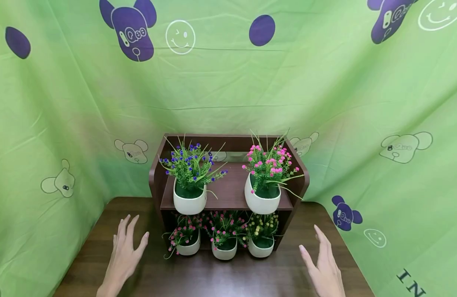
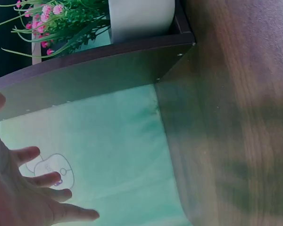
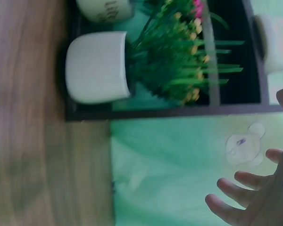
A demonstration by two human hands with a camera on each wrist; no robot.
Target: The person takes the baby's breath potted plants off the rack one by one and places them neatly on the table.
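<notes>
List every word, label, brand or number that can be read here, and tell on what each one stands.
"IN": on the green cloth, lower right of the head view.
"Qee", probably (styled letters): on the big purple figures.
Dark letters on a white pot, right wrist view: sideways, too blurred to read surely.
Letters on the smaller figures: too small to read.
No number can be read.

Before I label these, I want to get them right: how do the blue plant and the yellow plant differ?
Flowers: the blue plant has blue-violet blossoms; the yellow plant has yellow ones.
Level: the blue plant stands on the top shelf, the yellow plant below it.
Side: the blue plant is toward the left end, the yellow plant at the right.
Both have green foliage and rounded white pots.
</notes>
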